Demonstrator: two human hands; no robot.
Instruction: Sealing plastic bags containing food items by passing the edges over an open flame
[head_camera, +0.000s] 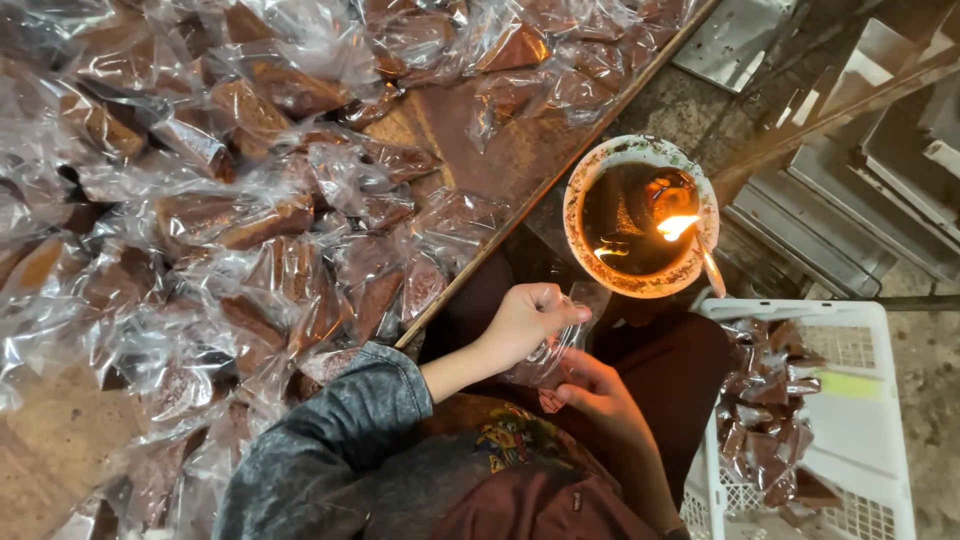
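My left hand (525, 320), coming out of a grey sleeve, pinches the top of a small clear plastic bag (549, 357). My right hand (593, 397) grips the same bag from below, fingers curled around it. The bag hangs over my lap, just below a round bowl (577, 190) with dark liquid and a small burning flame (676, 226). What is inside the bag is not clear. A big heap of brown pieces wrapped in clear plastic (250, 210) lies to the left of my hands.
The heap rests on a wooden board (520, 165) whose edge runs diagonally past the bowl. A white plastic basket (860, 420) at the lower right holds several wrapped brown pieces (765, 420). Metal trays (880, 190) are stacked at the upper right.
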